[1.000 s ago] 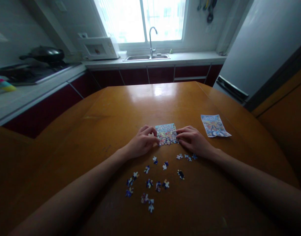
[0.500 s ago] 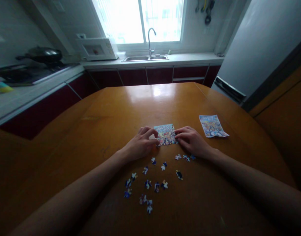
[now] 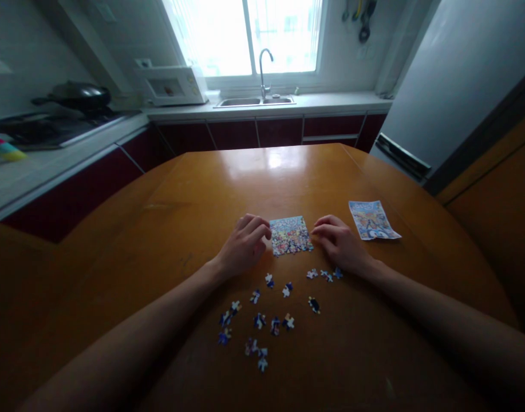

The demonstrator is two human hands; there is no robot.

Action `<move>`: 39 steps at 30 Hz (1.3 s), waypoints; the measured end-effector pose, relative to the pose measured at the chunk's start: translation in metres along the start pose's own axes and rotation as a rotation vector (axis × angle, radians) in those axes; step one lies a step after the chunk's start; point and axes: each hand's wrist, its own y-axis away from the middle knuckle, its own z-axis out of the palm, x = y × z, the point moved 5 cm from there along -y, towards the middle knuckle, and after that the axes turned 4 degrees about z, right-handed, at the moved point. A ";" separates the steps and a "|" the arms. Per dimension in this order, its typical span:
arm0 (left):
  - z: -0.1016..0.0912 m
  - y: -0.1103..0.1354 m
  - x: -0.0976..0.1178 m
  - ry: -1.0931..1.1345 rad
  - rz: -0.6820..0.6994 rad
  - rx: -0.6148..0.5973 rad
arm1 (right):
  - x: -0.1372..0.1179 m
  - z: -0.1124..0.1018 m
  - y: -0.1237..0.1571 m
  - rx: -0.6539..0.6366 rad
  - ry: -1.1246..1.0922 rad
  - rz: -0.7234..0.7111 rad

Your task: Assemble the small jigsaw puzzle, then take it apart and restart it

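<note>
Loose puzzle pieces (image 3: 262,320), small and knobbed, lie scattered on the glossy orange-brown wooden table (image 3: 168,229) nearest the viewer. Beyond them the assembled puzzle block (image 3: 290,234), a flat colourful rectangle, sits between both hands. The left hand (image 3: 244,247) rests at its left edge with fingers loosely curled, holding nothing; the right hand (image 3: 340,243) rests at its right edge, fingers bent, also empty. A printed leaflet (image 3: 372,220) lies further right. Behind, a steel sink (image 3: 256,100) sits under the bright window (image 3: 245,34), with a white microwave (image 3: 171,84) on the pale counter.
</note>
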 end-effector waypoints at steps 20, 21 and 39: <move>0.001 0.001 -0.005 -0.124 -0.061 0.019 | -0.051 0.013 0.040 -0.450 0.328 -0.125; 0.001 0.001 -0.005 -0.123 -0.062 0.016 | -0.051 0.012 0.040 -0.462 0.315 -0.121; 0.005 0.004 -0.006 -0.092 -0.039 0.031 | 0.025 -0.009 0.002 -0.027 0.094 0.154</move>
